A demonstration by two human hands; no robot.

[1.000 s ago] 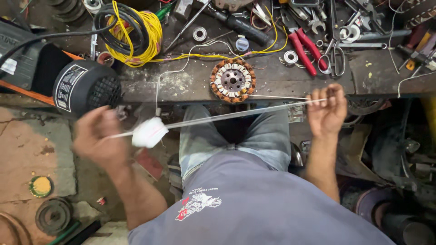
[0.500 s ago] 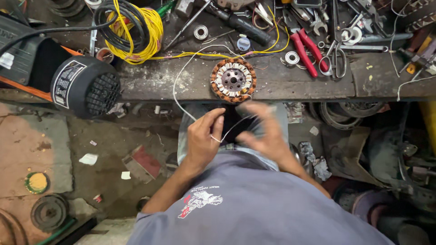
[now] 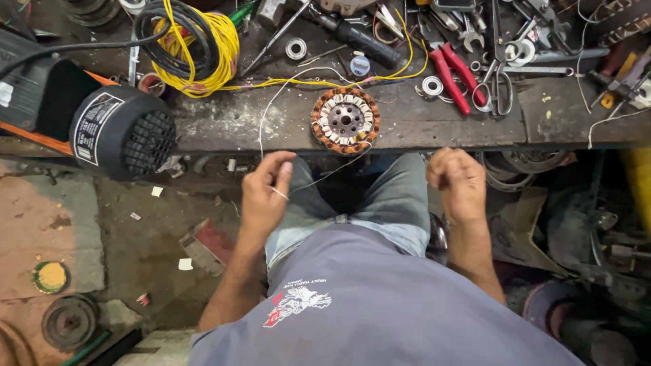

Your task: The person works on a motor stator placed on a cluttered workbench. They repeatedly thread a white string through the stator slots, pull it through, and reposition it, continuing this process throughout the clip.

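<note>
While the stator [image 3: 345, 120] sat at the bench [image 3: 434, 122] edge, left hand [image 3: 266, 193] just below it pinched the white thread [image 3: 319, 177] taut for lacing, right hand [image 3: 460, 181] fisted, apparently empty.

Your thin white cord [image 3: 271, 118] loops from the workbench down to your lap, pinched at its lower end. It runs to the round stator [image 3: 345, 120], copper-wound with white insulation, lying flat at the bench's edge.
</note>
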